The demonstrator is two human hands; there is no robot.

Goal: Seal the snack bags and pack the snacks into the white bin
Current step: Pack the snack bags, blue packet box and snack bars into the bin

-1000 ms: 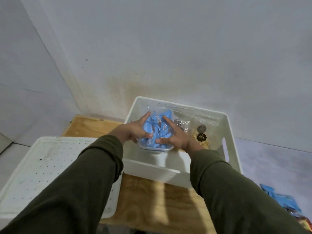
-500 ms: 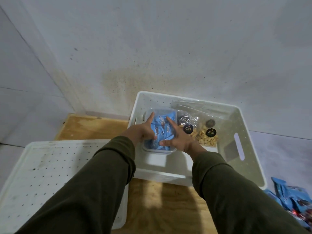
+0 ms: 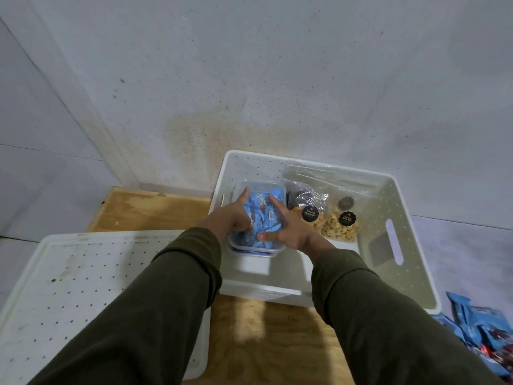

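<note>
From my seat, starting at the near left, the upturned white perforated plastic crate (image 3: 83, 287) sits on the pale plywood surface (image 3: 263, 337) untouched. Next right, my left hand (image 3: 231, 218) and right hand (image 3: 286, 232) clasp the clear plastic tub of blue wrapped snacks (image 3: 259, 218) from either side, fingers spread over its open top. A second ago I held it above the rim; now it is down inside the white perforated bin (image 3: 399, 273), at the left end and seemingly stacked on a second tub below. Just right of it lie two clear zip bags of nuts with round black labels (image 3: 324, 218), apparently sealed. At the far right, loose blue snack packets (image 3: 477, 332) wait outside the bin, so I judge packing unfinished.
</note>
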